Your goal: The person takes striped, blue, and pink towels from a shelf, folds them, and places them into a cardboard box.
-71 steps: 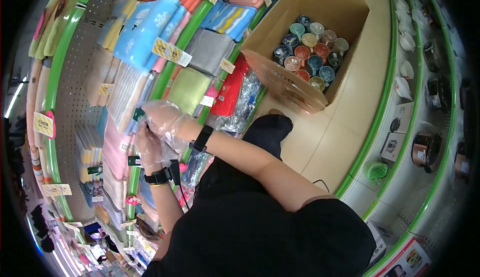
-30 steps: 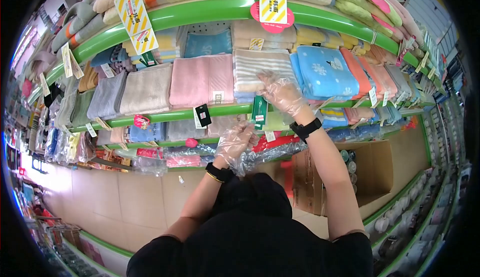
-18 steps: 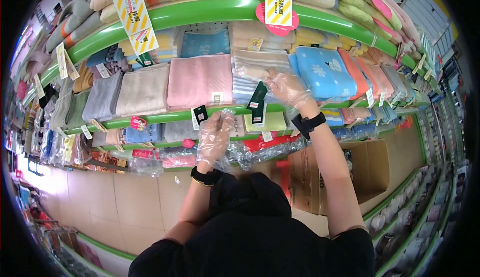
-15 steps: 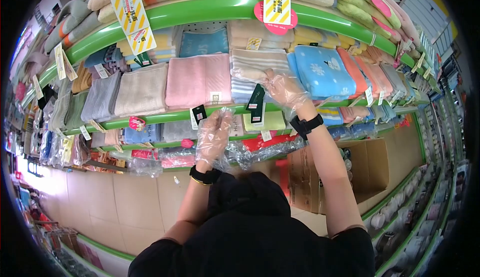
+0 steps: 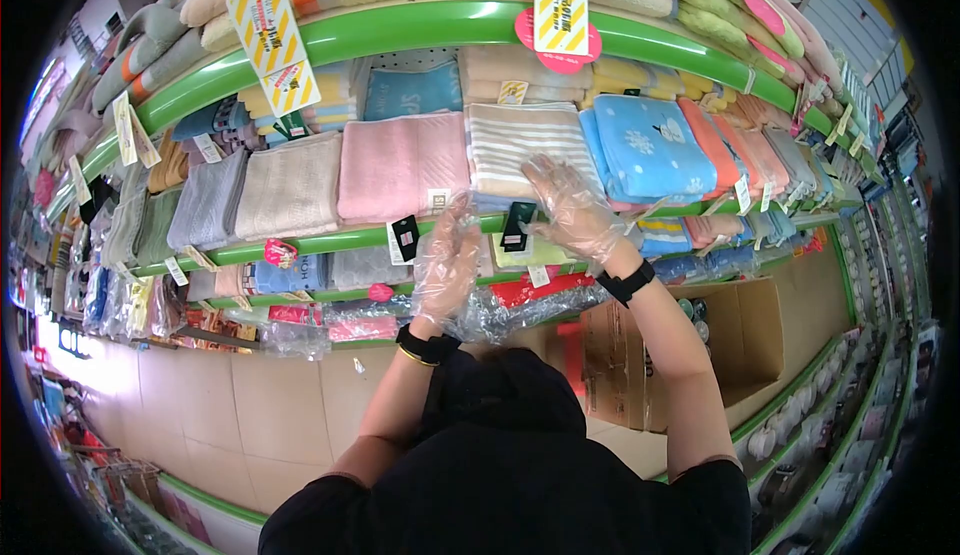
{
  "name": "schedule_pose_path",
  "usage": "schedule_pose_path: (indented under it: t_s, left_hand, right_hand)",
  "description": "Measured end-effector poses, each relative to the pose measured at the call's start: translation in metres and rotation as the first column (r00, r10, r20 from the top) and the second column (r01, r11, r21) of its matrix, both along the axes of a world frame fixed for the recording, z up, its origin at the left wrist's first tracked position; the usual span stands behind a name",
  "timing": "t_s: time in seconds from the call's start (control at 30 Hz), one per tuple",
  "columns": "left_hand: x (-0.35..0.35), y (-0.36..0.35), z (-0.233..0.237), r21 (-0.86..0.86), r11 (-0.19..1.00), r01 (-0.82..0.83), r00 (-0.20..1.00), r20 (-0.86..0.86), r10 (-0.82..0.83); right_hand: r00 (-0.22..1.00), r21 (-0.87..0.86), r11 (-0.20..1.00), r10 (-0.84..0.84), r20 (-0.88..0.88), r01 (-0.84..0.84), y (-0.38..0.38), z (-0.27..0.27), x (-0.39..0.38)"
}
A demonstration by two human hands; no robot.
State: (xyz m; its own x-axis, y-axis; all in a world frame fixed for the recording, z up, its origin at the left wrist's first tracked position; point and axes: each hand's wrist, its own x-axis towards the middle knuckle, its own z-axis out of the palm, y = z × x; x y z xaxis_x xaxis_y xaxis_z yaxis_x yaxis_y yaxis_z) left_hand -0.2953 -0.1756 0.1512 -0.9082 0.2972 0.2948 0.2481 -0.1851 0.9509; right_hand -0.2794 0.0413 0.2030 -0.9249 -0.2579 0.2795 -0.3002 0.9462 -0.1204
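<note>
Just beneath right fingers [image 5: 543, 177]: striped towel [image 5: 525, 135].

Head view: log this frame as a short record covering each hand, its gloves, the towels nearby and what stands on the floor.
Left hand: near the pink towel's lower right corner; grip unclear
Right hand: fingers extended over the striped towel's front
Gloves: clear plastic, both hands
Between hands: dark tag at the green shelf edge
Right of striped towel: blue snowflake towel
Floor: open cardboard box, to the right
</note>
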Motion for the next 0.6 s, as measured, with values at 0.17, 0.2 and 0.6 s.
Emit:
schedule_pose_path:
  t_s: [0.17,0.2,0.6]
  left_hand:
    - [0.001,0.01,-0.005,-0.097,0.992,-0.08,0.994,-0.076,0.073]
    - [0.001,0.011,-0.006,-0.121,0.99,-0.071,0.995,-0.084,0.061]
    - [0.0,-0.002,-0.012,0.02,0.999,0.03,0.999,0.037,-0.031]
  right_hand:
    - [0.994,0.27,0.961,-0.031,-0.103,0.058,0.011,-0.017,-0.011]
    - [0.993,0.176,0.984,-0.019,-0.12,0.04,0.008,-0.011,-0.009]
    - [0.987,0.011,0.995,-0.095,0.132,0.095,0.018,0.03,-0.016]
